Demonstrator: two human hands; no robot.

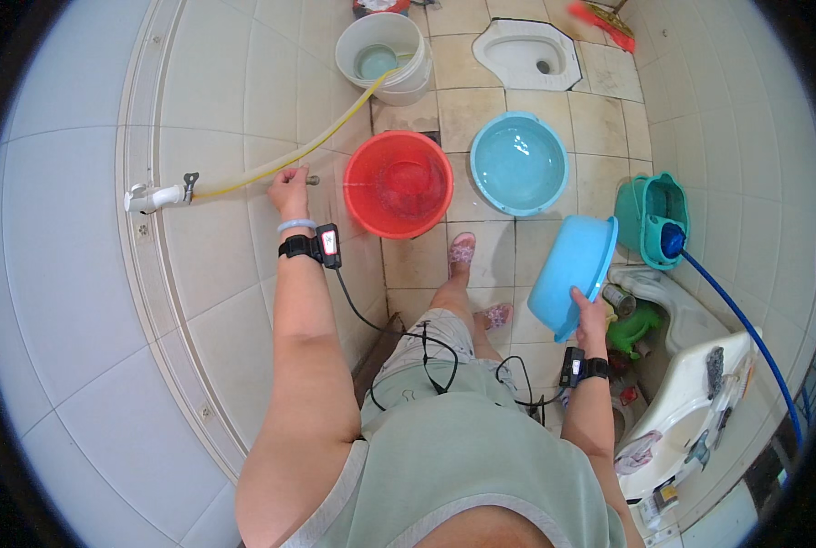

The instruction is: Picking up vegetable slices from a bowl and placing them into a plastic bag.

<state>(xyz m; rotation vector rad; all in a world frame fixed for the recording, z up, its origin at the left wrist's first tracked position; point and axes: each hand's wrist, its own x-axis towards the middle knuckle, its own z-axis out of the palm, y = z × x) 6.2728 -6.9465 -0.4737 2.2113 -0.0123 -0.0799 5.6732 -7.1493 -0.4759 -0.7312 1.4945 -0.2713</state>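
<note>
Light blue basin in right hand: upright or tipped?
Tipped. The light blue basin stands on edge, held at its lower rim by the right hand.

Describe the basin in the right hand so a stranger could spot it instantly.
Start at the white sink on the right wall. Just left of it, the right hand grips a light blue basin by its rim. Unlike the red basin and blue basin on the floor, it is tilted and off the ground.
</note>
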